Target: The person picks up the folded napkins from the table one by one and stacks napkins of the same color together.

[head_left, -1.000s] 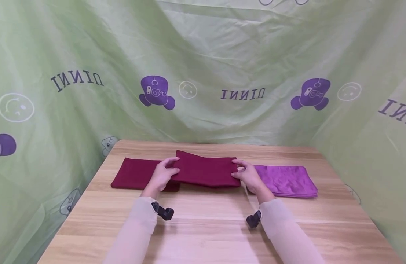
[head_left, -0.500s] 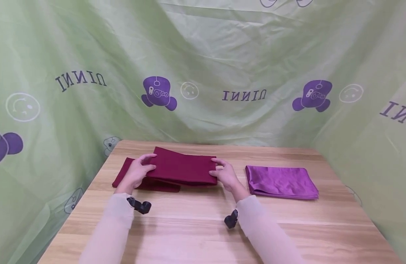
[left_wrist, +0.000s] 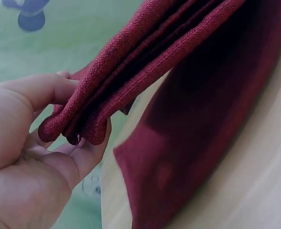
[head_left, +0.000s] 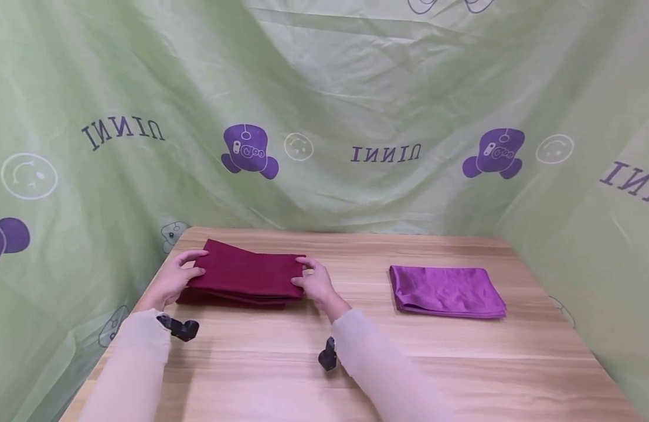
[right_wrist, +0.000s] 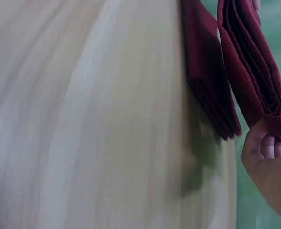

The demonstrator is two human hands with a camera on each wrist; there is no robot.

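Note:
A folded dark red cloth (head_left: 250, 272) hangs above the left part of the table, its layers showing along the near edge. My left hand (head_left: 172, 278) pinches its left end between thumb and fingers; in the left wrist view the left hand (left_wrist: 40, 138) grips the stacked folds at a corner. The right end is pinched by my right hand (head_left: 318, 286), also seen as the hand (right_wrist: 271, 162) in the right wrist view. Below lies a second folded dark red cloth (right_wrist: 207, 81), flat on the table and mostly hidden by the held one in the head view.
A folded shiny purple cloth (head_left: 448, 291) lies on the right side of the wooden table (head_left: 282, 375). A light green curtain (head_left: 324, 193) with purple prints surrounds the table at the back and sides. Each sleeve carries a small black wrist camera (head_left: 182, 328).
Both hands have carried the held red cloth leftward, from the table's middle to over the second red cloth. The purple cloth, partly behind the right hand before, now shows whole.

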